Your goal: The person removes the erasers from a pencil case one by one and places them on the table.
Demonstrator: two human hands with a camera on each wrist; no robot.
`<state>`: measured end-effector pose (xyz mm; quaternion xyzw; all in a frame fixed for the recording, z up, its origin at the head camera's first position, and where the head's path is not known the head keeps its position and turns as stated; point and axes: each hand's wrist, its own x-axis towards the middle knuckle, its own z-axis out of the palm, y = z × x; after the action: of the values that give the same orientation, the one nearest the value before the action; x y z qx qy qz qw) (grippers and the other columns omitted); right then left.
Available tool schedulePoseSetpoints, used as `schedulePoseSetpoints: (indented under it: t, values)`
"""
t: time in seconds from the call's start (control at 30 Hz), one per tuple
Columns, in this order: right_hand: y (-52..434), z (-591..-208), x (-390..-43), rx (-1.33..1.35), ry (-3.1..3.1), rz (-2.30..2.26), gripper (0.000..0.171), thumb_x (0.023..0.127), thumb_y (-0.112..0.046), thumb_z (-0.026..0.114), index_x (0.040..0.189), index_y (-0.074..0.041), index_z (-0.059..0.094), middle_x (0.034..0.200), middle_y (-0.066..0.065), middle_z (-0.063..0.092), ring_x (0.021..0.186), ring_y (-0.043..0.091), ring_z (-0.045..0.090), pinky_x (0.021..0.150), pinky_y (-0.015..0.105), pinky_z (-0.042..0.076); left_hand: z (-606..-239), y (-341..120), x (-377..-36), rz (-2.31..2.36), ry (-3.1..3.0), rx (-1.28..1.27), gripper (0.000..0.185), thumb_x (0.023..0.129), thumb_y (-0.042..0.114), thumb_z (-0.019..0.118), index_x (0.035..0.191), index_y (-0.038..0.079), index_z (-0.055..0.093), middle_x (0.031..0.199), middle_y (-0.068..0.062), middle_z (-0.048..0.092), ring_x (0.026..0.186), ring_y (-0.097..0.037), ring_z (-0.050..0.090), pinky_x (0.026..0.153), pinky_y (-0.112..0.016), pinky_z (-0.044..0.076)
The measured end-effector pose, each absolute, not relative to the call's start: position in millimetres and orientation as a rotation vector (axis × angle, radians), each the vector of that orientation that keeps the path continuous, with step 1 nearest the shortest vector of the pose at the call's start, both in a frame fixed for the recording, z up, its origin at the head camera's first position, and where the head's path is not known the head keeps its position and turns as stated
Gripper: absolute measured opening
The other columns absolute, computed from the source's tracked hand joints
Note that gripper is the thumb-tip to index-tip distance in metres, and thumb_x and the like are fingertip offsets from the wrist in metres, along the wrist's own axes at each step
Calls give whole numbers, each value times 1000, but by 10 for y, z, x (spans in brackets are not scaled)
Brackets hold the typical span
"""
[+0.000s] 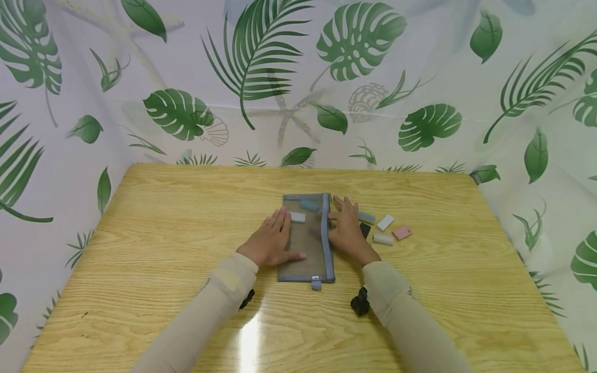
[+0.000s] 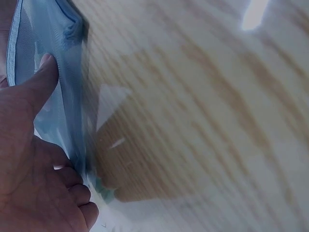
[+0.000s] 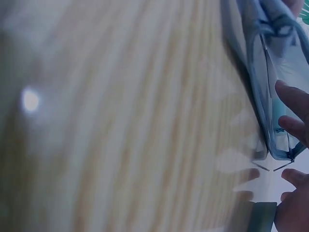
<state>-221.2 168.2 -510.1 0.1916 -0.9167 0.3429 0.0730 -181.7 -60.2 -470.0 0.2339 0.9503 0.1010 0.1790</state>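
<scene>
A grey-blue mesh zip pouch (image 1: 303, 264) lies flat on the table. Through its mesh show a white block (image 1: 297, 217), a blue block (image 1: 309, 205) and a blurred pinkish patch. My left hand (image 1: 270, 238) rests on the pouch's left side, fingers straight and thumb across the mesh. At the zip edge (image 1: 325, 238) is my right hand (image 1: 350, 230), thumb and forefinger apart and partly hidden by the band. In the right wrist view the pouch's mouth gapes, with a teal block (image 3: 278, 113) inside, beside the right fingers (image 3: 294, 99).
Just right of the right hand lie a blue block (image 1: 366, 217), a black block (image 1: 365, 229), a white block (image 1: 385, 223), a beige cylinder (image 1: 383, 239) and a pink block (image 1: 402, 232). A leaf-printed cloth (image 1: 280, 140) hangs behind the wooden table (image 1: 186, 207).
</scene>
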Motion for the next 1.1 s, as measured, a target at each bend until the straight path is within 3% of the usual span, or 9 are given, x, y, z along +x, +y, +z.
schedulePoseSetpoints:
  t: [0.23, 0.33, 0.37, 0.6, 0.7, 0.8, 0.9, 1.1]
  values:
    - [1639, -5091, -2221, 566, -2765, 1009, 8, 78, 10, 68, 83, 11, 74, 147, 38, 42, 141, 63, 24, 115, 74, 4, -4692, -594, -1819, 283, 2689, 651, 105, 97, 65, 54, 160, -6, 9, 167, -24, 3, 155, -34, 4, 125, -46, 12]
    - [1619, -5090, -2226, 561, -2771, 998, 13, 76, 16, 59, 79, 13, 72, 146, 38, 42, 141, 63, 24, 115, 74, 4, -4684, -591, -1815, 285, 2688, 651, 105, 97, 65, 54, 160, -6, 9, 167, -24, 3, 155, -34, 4, 125, -46, 12]
    - [1611, -5088, -2229, 553, -2771, 998, 9, 78, 13, 63, 80, 14, 72, 146, 38, 42, 141, 62, 24, 115, 74, 4, -4683, -591, -1816, 280, 2688, 650, 105, 97, 65, 54, 160, -6, 9, 167, -23, 3, 155, -34, 3, 125, -46, 12]
    - [1573, -5111, -2265, 544, -2767, 979, 26, 74, 20, 49, 82, 14, 73, 146, 39, 42, 140, 64, 22, 115, 74, 4, -4687, -590, -1820, 267, 2685, 642, 105, 97, 65, 53, 160, -5, 8, 167, -23, 2, 155, -34, 3, 125, -45, 11]
    - [1560, -5127, -2279, 534, -2768, 971, 23, 75, 17, 53, 83, 13, 74, 145, 39, 42, 140, 64, 22, 115, 74, 4, -4693, -586, -1824, 256, 2682, 639, 105, 97, 65, 53, 160, -5, 7, 167, -23, 2, 155, -33, 2, 125, -45, 11]
    - [1544, -5126, -2283, 519, -2780, 975, 13, 83, 6, 66, 90, 11, 76, 147, 39, 41, 141, 63, 21, 116, 73, 3, -4693, -582, -1823, 248, 2683, 636, 105, 97, 66, 53, 160, -5, 7, 167, -22, 2, 155, -33, 2, 125, -45, 11]
    - [1526, -5121, -2279, 503, -2792, 976, 15, 87, -2, 71, 91, 11, 76, 148, 39, 40, 142, 62, 20, 116, 72, 2, -4695, -581, -1825, 246, 2680, 633, 105, 96, 66, 53, 160, -5, 7, 167, -22, 2, 155, -33, 2, 125, -44, 11]
    - [1493, -5136, -2283, 498, -2786, 967, 15, 85, 9, 59, 87, 17, 72, 148, 40, 38, 142, 63, 19, 116, 72, 2, -4687, -583, -1827, 250, 2669, 629, 106, 96, 66, 52, 160, -4, 6, 167, -22, 1, 155, -33, 1, 125, -44, 10]
